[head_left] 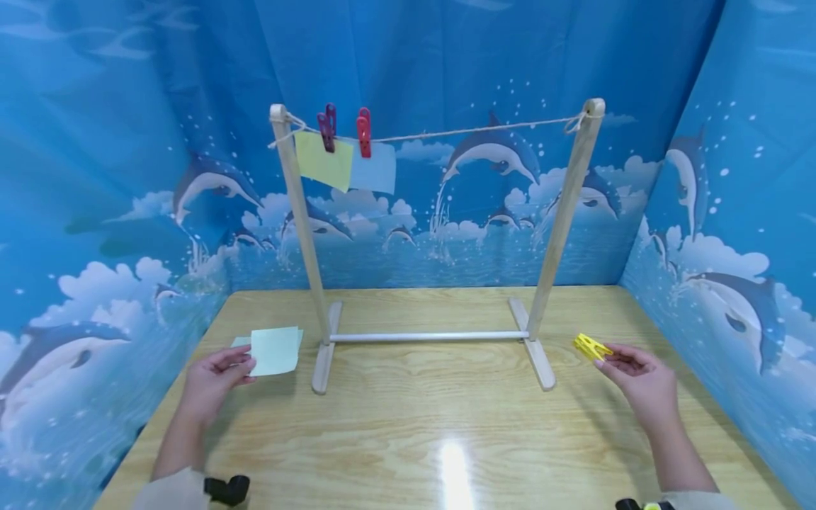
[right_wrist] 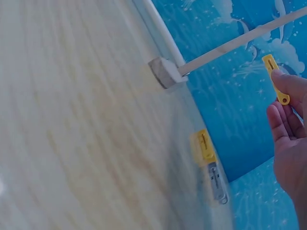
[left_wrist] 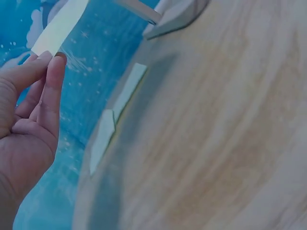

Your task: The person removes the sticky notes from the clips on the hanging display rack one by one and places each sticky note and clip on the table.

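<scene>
A pale green square paper sheet (head_left: 275, 351), flat, is pinched in the left hand (head_left: 213, 379) above the wooden counter (head_left: 382, 425), where two more lie; the right hand (head_left: 645, 382) pinches one yellow plastic clothespin (right_wrist: 270, 64). Two paper squares (head_left: 323, 163), yellow and pale blue, hang by two clothespins (head_left: 364, 134), purple and red.

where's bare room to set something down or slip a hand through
Bare table lies between the left hand and right hand, in front of the white rod. A hand could likely pass under the string, right of the blue paper. Crowded: green notes near the left hand, clothespins near the right.
</scene>
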`<act>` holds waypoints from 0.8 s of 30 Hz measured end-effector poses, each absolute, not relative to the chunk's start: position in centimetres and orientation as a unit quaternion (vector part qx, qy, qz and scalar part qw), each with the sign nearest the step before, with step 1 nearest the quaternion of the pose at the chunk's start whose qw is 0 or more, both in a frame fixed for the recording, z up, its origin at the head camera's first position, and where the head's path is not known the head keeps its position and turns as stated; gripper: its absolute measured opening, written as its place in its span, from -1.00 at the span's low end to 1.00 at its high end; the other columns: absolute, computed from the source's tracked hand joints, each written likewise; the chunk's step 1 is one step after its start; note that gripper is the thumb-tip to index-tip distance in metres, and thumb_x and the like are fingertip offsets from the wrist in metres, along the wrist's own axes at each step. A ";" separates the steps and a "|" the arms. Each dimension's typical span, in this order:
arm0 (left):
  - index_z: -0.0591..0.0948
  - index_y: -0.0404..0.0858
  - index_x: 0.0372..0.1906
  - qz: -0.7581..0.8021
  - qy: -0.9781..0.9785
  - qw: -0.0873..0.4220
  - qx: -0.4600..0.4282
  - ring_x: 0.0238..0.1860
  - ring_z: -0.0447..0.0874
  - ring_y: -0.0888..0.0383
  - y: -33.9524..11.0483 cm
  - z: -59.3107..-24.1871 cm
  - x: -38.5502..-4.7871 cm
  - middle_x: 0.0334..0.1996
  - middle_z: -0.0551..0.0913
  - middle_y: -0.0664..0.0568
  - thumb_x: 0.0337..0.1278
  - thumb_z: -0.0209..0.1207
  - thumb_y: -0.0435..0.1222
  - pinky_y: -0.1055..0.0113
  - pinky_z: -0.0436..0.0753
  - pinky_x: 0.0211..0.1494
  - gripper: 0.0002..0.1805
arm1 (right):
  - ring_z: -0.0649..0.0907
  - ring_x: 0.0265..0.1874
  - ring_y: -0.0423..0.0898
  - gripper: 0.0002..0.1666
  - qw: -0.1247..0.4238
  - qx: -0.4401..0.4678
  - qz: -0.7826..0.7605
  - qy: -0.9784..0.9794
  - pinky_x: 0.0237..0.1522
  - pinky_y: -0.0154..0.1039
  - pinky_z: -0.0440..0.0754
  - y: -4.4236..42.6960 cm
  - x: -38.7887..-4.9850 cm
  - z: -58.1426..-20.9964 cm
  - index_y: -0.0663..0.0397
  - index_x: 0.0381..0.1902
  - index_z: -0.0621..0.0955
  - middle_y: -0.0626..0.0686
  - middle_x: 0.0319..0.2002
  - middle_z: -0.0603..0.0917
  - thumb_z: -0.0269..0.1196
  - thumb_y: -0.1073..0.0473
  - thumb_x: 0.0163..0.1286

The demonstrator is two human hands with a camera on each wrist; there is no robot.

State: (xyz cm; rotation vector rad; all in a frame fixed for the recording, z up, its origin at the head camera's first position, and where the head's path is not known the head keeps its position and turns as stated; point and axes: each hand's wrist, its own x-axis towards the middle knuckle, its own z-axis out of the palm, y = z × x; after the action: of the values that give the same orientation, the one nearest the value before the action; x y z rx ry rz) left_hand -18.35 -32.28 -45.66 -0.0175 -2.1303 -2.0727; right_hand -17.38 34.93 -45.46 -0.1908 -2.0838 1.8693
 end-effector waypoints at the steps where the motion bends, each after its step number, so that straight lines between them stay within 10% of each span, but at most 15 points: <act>1: 0.72 -0.16 -0.07 -0.688 -0.721 0.080 -0.007 -0.34 0.72 0.23 -32.3 -45.9 -18.4 -0.34 0.70 0.16 0.18 0.27 -0.48 0.33 0.74 -0.25 -0.74 | 0.68 -0.35 -0.34 -0.61 0.168 -0.069 0.651 -0.737 -0.26 -0.51 0.65 35.0 -17.4 -45.8 0.18 -0.08 0.68 -0.17 -0.31 0.71 0.47 0.42 0.08; 24: 0.43 -0.60 0.18 -0.637 -0.769 0.015 0.055 -0.28 0.69 0.26 -32.5 -49.1 -18.8 -0.28 0.70 0.19 0.10 0.28 -0.53 0.31 0.73 -0.14 -0.48 | 0.61 -0.31 -0.43 -0.38 0.136 -0.136 0.567 -0.801 -0.23 -0.55 0.63 35.2 -17.8 -49.8 0.40 0.15 0.52 -0.32 -0.32 0.63 0.45 0.25 0.18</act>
State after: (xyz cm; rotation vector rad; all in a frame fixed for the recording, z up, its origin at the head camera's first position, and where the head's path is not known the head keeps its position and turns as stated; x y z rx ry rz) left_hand -18.81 -32.49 -49.07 0.1723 -2.3920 -1.9831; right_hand -17.79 35.17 -49.84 -0.3947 -2.3181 1.6416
